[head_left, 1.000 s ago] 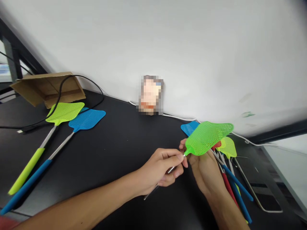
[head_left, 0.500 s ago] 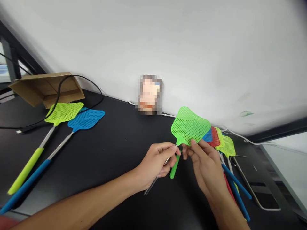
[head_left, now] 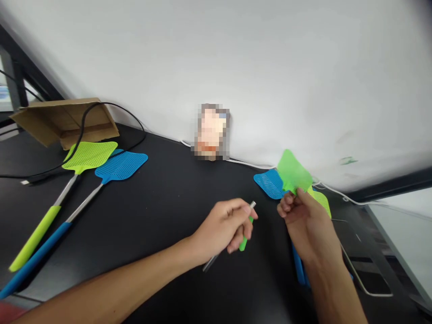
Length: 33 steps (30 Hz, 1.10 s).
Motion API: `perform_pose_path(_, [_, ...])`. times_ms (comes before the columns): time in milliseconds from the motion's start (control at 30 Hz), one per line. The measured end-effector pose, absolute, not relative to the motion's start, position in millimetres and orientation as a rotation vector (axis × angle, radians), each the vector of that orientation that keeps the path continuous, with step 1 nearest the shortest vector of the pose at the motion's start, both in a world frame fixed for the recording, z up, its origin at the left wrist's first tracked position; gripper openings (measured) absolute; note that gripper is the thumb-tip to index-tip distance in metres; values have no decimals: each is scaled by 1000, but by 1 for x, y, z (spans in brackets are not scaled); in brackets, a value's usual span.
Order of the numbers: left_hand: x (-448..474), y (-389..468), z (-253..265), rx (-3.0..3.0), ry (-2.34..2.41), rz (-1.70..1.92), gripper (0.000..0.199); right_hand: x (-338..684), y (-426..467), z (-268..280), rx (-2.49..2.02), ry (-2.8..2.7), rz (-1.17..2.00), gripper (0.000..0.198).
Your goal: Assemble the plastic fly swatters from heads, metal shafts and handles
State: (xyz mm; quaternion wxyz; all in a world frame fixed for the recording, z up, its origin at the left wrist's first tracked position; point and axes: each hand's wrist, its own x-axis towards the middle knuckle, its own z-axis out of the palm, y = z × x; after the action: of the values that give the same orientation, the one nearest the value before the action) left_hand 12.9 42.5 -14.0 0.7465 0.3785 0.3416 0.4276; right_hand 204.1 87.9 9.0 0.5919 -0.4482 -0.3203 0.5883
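Observation:
My left hand (head_left: 229,229) grips a thin metal shaft (head_left: 209,264); its bare upper end pokes out past the thumb. In my right hand (head_left: 308,220), pinched by its lower edge, is a bright green perforated fly swatter head (head_left: 293,171), slightly blurred and apart from the shaft. A green handle (head_left: 243,244) shows just behind my left fingers; whether they touch it I cannot tell. Behind my right hand lie a blue fly swatter (head_left: 269,183) and a yellow-green fly swatter (head_left: 322,202), both partly hidden by hand and wrist.
On the left lie another yellow-green swatter (head_left: 89,155) and another blue swatter (head_left: 123,164), near an open cardboard box (head_left: 84,121). A black cable (head_left: 116,105) loops over them. A pixelated object (head_left: 211,132) leans against the wall. A dark phone-like slab (head_left: 371,274) lies at right.
The green swatter head has come off the shaft and moved right with my right hand. My left hand keeps its place with the shaft. More of the blue swatter now shows.

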Motion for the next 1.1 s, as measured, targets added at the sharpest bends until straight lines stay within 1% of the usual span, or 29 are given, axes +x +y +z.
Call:
perform_pose_path(100, [7, 59, -20, 944, 982, 1192, 22, 193, 84, -1, -1165, -940, 1346, 23])
perform_pose_path(133, [5, 64, -23, 957, 1024, 1233, 24, 189, 82, -6, -1193, -994, 1372, 25])
perform_pose_path(233, [-3, 71, -34, 1099, 1147, 1212, 42, 179, 79, -18, -1274, -1145, 1433, 31])
perform_pose_path(300, [-7, 72, -39, 1301, 1264, 1151, 53, 178, 79, -24, -1323, -1235, 1404, 35])
perform_pose_path(367, [-10, 72, -40, 1541, 1361, 1107, 58, 180, 81, -28, -1359, -1307, 1326, 35])
perform_pose_path(400, [-12, 71, -39, 1652, 1403, 1094, 56, 182, 83, -30, -1376, -1335, 1271, 37])
perform_pose_path(533, [-15, 70, -34, 1973, 1523, 992, 41, 191, 89, -34, -1484, -1526, 1003, 55])
perform_pose_path(667, [-17, 70, -32, 2196, 1567, 817, 40, 188, 86, -31, -1542, -1723, 791, 58])
perform_pose_path(733, [-17, 69, -31, 2278, 1611, 710, 37, 184, 82, -26, -1581, -1774, 683, 54])
perform_pose_path(867, [-17, 67, -24, 2330, 1762, 518, 30, 178, 73, -20, -1685, -1953, 314, 28])
perform_pose_path(900, [-17, 67, -22, 2331, 1794, 490, 28, 178, 72, -20, -1704, -2004, 225, 25])
perform_pose_path(933, [-17, 67, -20, 2331, 1823, 469, 26, 178, 71, -19, -1723, -2052, 145, 27])
perform_pose_path(1033, [-18, 68, -17, 2319, 1919, 410, 18, 181, 69, -19, -1813, -2189, -24, 41])
perform_pose_path(1100, [-20, 70, -18, 2302, 1995, 350, 19, 184, 67, -18, -1891, -2271, -87, 48])
